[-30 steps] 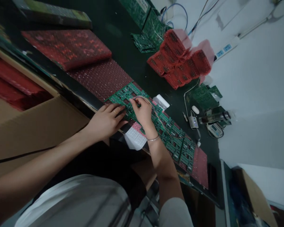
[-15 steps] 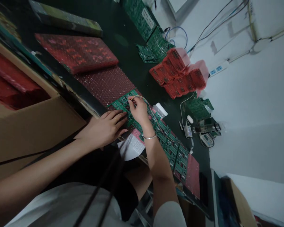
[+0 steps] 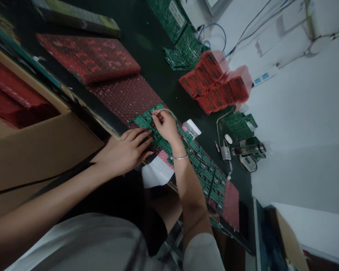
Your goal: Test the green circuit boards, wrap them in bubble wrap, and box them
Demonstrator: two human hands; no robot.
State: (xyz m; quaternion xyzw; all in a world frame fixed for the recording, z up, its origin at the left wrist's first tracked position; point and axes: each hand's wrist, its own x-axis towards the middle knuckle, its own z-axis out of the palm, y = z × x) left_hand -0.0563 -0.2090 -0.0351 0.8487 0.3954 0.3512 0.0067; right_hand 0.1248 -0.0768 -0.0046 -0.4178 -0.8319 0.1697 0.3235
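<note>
My left hand [image 3: 131,150] lies palm down with its fingers stretched over the near edge of a green circuit board [image 3: 141,121]. Over the same board, the fingertips of my right hand [image 3: 168,130] are pinched on the end of a thin cable [image 3: 171,114]. The cable arcs over the hand and runs right, across more boards [image 3: 205,177] laid in a row. What sits at the cable's tip is too small to make out. Under the boards is red bubble wrap [image 3: 124,96]. Below my hands, a white sheet of labels [image 3: 159,171] hangs at the table edge.
A red-wrapped bundle [image 3: 90,58] lies to the left. Farther back are red-bagged stacks [image 3: 214,82] and stacked green boards [image 3: 168,19]. A small white device [image 3: 225,152] and a clear bottle [image 3: 248,149] stand right. An open cardboard box [image 3: 53,150] is at lower left.
The view has shifted slightly. My right hand stays at the board with the cable in its fingers, and my left hand stays flat at the board's edge.
</note>
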